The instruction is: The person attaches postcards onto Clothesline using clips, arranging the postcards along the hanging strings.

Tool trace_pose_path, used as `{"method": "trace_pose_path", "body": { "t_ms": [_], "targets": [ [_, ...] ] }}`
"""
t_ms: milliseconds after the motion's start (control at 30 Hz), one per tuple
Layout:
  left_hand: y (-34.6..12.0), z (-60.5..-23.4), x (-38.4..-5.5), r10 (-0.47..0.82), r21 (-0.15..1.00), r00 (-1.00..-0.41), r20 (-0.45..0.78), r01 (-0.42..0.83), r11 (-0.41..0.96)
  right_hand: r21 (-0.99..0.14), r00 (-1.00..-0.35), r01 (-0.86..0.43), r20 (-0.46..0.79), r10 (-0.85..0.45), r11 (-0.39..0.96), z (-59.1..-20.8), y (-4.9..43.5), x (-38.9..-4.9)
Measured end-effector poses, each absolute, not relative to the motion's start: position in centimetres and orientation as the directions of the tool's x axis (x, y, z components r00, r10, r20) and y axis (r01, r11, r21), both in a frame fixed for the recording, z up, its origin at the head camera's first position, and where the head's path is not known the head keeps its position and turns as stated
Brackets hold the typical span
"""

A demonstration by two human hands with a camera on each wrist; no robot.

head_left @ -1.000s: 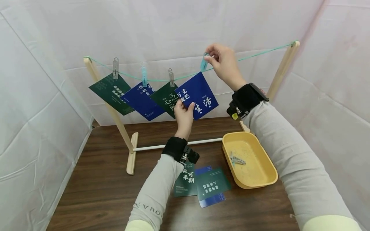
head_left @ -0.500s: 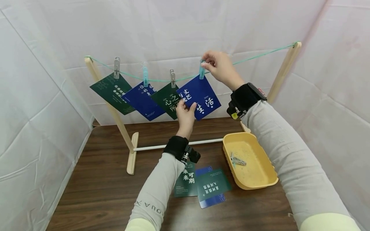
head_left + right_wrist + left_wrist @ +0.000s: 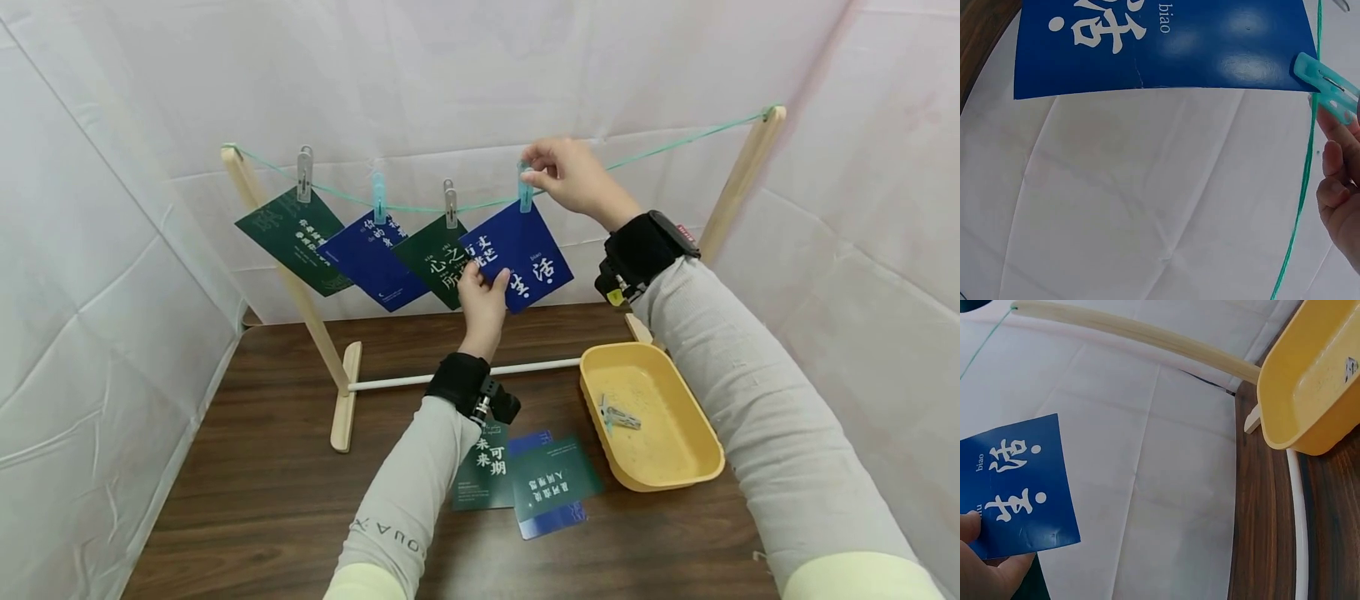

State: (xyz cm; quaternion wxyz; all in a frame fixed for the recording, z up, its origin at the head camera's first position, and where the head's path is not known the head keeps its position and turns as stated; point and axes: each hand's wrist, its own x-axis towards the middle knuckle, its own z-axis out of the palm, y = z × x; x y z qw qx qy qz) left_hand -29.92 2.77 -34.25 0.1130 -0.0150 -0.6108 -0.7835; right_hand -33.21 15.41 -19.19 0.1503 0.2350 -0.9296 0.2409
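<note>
A blue card (image 3: 528, 250) with white lettering hangs tilted at the green string (image 3: 660, 148). My left hand (image 3: 483, 304) pinches its lower left edge between thumb and fingers. With my right hand (image 3: 573, 179) I pinch the top of a light blue clothespin (image 3: 525, 187). In the right wrist view the clothespin (image 3: 1325, 84) lies across the string, its tip over the card's corner (image 3: 1254, 56). To the left, a green card (image 3: 431, 258), a blue card (image 3: 371, 262) and another green card (image 3: 288, 237) hang from clothespins on the same string, partly overlapping.
Wooden posts (image 3: 300, 308) hold the string, with a white rod (image 3: 536, 367) joining them low down. A yellow tray (image 3: 667, 417) at the right holds a few clothespins (image 3: 621, 417). Several green and blue cards (image 3: 558, 475) lie on the brown wooden table (image 3: 262, 500).
My right hand has moved down and slightly left, bringing the light blue clothespin from above the string onto the blue card's top corner. My left hand keeps its pinch, shifted slightly right.
</note>
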Motion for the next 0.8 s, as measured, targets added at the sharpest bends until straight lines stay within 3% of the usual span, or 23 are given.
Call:
{"method": "trace_pose_path", "body": {
  "t_ms": [467, 667, 800],
  "targets": [
    [0.7, -38.7, -28.0, -0.219, 0.958, -0.961, 0.169, 0.213, -0.194, -0.421, -0.875, -0.474, 0.322, -0.361, 0.774, -19.8, 15.0, -33.1],
    [-1.5, -42.2, -25.6, -0.225, 0.986, -0.971, 0.075, 0.106, -0.127, -0.428, -0.886, -0.458, 0.288, -0.363, 0.779, -19.9, 14.6, -33.1],
    [-3.0, -44.3, -24.3, -0.175, 0.999, -0.984, -0.037, -0.030, -0.041, -0.442, -0.900, -0.424, 0.305, -0.312, 0.791, -20.1, 14.8, -32.9]
  ]
}}
